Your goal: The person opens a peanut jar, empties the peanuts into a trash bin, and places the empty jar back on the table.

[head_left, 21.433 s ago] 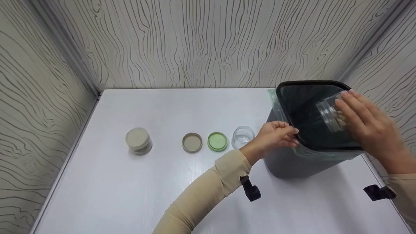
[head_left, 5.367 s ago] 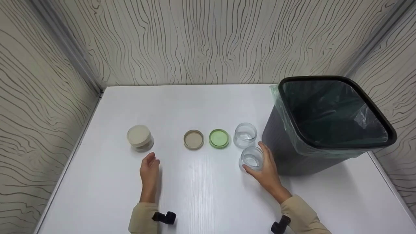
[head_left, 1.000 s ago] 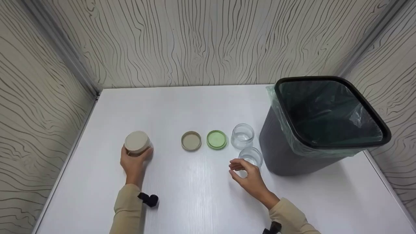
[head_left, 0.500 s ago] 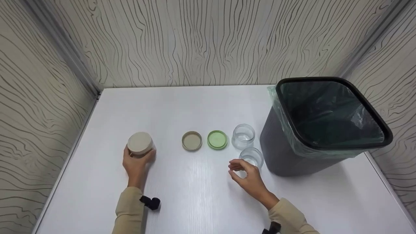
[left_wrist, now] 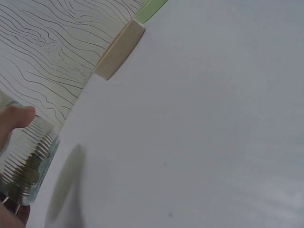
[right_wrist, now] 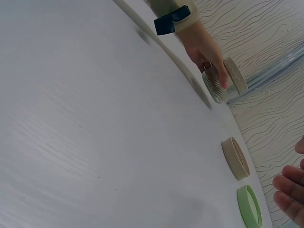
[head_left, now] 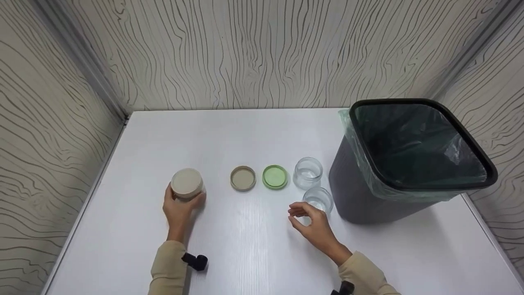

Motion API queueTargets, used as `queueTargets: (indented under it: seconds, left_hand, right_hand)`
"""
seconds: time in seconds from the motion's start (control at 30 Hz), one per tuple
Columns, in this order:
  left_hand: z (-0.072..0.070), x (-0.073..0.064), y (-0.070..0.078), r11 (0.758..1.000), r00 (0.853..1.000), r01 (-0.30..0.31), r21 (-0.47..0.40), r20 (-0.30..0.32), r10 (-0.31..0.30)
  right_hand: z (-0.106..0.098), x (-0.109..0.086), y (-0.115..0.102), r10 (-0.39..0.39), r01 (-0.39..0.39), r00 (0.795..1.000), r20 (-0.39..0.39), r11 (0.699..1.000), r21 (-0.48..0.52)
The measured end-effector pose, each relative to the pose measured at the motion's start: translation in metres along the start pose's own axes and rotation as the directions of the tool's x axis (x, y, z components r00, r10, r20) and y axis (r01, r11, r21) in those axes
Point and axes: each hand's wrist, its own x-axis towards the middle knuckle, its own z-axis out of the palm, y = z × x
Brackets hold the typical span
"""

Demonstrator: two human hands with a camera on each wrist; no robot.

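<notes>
My left hand [head_left: 180, 211] grips a clear ribbed jar [left_wrist: 33, 161] with a beige lid [head_left: 187, 183] on top, thumb and fingers around its sides. Some brownish contents show through the jar wall in the left wrist view. A shadow apart from the jar suggests it is raised a little off the table. My right hand [head_left: 315, 227] has loosely bent fingers, thumb apart from them, and holds nothing. Just behind it stands a clear open jar [head_left: 321, 195], partly covered by the hand. A second clear open jar [head_left: 308, 172] stands beyond that one.
Between the hands lie a loose beige lid [head_left: 242, 179] and a green lid [head_left: 274, 177], both inner side up. A grey bin [head_left: 352, 192] with a black rim and green liner stands at the right. Patterned walls bound the white table [head_left: 245, 135] at the back and sides.
Earlier, the right hand tipped a jar over the bin, then set it down by the other clear jar. The left hand has since taken the lidded jar and moved it rightward. The right hand stays put lately.
</notes>
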Motion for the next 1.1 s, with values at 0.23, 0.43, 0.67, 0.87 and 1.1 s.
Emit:
queueTargets:
  seconds: [0.23,0.43,0.67,0.87,1.1]
  left_hand:
    - [0.006,-0.008,0.008,0.998,0.998,-0.067,-0.008,0.000,0.067]
    - [0.010,-0.014,0.013,0.993,0.993,-0.119,-0.013,-0.020,0.118]
    - [0.014,-0.023,0.017,0.981,0.981,-0.193,-0.031,-0.019,0.193]
    - [0.017,-0.030,0.018,0.978,0.979,-0.205,-0.022,-0.013,0.205]
    - [0.023,-0.039,0.019,0.979,0.979,-0.203,0.004,0.009,0.203]
  right_hand:
    - [0.000,-0.001,0.001,-0.004,0.004,1.000,-0.001,1.000,0.005]
    - [0.000,0.000,-0.001,0.003,-0.003,1.000,0.007,1.000,0.005]
    - [0.001,-0.001,-0.003,-0.002,0.002,1.000,0.013,1.000,0.027]
    - [0.002,-0.001,-0.003,-0.011,0.011,1.000,0.016,1.000,0.021]
    - [0.004,-0.001,-0.005,-0.011,0.010,1.000,0.010,1.000,0.029]
